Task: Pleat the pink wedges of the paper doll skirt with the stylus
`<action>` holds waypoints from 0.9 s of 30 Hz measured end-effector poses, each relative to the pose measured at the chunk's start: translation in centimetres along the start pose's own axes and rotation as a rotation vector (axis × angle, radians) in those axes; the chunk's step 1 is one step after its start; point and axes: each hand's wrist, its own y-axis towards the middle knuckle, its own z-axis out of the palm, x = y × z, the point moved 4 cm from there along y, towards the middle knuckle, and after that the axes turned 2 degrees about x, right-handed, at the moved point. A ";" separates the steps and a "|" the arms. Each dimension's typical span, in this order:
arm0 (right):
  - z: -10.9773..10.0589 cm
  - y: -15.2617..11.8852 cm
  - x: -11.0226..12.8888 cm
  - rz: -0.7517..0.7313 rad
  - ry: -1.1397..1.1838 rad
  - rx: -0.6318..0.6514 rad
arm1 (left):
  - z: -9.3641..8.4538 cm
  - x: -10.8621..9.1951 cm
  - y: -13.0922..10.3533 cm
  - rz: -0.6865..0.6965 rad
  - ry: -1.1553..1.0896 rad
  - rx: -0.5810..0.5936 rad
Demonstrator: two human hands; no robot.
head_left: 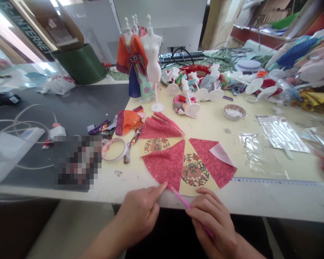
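Note:
My left hand (140, 208) stretches its index finger onto the lower edge of a red patterned fabric piece (167, 163); its other fingers are curled and hold nothing. In my right hand (212, 217) is a thin pink stick (181, 198) with a pale tip, which meets the fabric's edge beside that fingertip. A cream floral panel (196, 171) lies just right of this piece. Farther right, another red fabric piece (213, 162) has a corner folded over, showing a pale pink underside. More red fabric (160, 127) lies folded behind.
A roll of tape (113, 149), orange cloth (128, 122) and scraps lie left of the fabric. Behind stand a white doll mannequin (152, 54) and a dressed one (133, 61). A ruler (280, 181), plastic bags (259, 151) and a small dish (234, 112) are rightward.

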 end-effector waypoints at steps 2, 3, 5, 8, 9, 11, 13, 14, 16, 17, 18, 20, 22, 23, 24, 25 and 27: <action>0.0 0.0 0.0 0.008 -0.004 -0.014 | -0.2 0.2 0.0 -0.021 -0.062 0.008; 0.0 0.0 -0.1 0.012 -0.005 -0.014 | -0.3 0.3 -0.1 -0.031 -0.099 0.009; 0.1 0.0 -0.1 0.015 -0.004 -0.006 | -0.5 0.4 -0.1 -0.054 -0.177 0.010; 0.2 0.1 -0.2 0.021 -0.004 0.001 | -0.7 0.5 -0.2 -0.111 -0.311 0.012; 0.2 0.1 -0.2 0.021 -0.003 0.003 | -0.8 0.5 -0.2 -0.138 -0.377 0.011; 0.2 0.0 -0.2 0.020 0.002 -0.001 | -0.9 0.5 -0.1 -0.214 -0.569 0.014; 0.2 -0.1 -0.2 0.027 0.007 -0.018 | -0.7 0.5 0.0 -0.323 -0.867 0.029; 0.3 -0.1 -0.3 0.035 0.012 -0.031 | -0.4 0.4 0.0 -0.381 -1.042 0.047; 0.3 -0.2 -0.4 0.051 0.025 -0.061 | 0.0 0.2 0.0 -0.470 -1.372 0.090; 0.4 -0.1 -0.4 0.058 0.031 -0.074 | 0.2 0.1 0.0 -0.494 -1.500 0.109; 0.5 0.0 -0.4 0.067 0.037 -0.090 | 0.3 0.0 0.0 -0.503 -1.596 0.123; 0.7 0.4 -0.5 0.089 0.043 -0.130 | 0.5 -0.2 -0.1 -0.500 -1.719 0.147; 0.9 0.9 -0.5 0.116 0.047 -0.179 | 0.7 -0.4 -0.2 -0.487 -1.805 0.180; 1.1 1.2 -0.6 0.128 0.047 -0.194 | 0.8 -0.6 -0.2 -0.480 -1.838 0.200; 1.2 1.4 -0.6 0.135 0.044 -0.205 | 0.8 -0.8 -0.2 -0.475 -1.865 0.218; 1.4 1.5 -0.7 0.140 0.039 -0.209 | 0.9 -0.9 -0.2 -0.474 -1.884 0.230; 1.7 1.7 -0.8 0.146 0.026 -0.207 | 1.1 -1.2 -0.1 -0.478 -1.905 0.244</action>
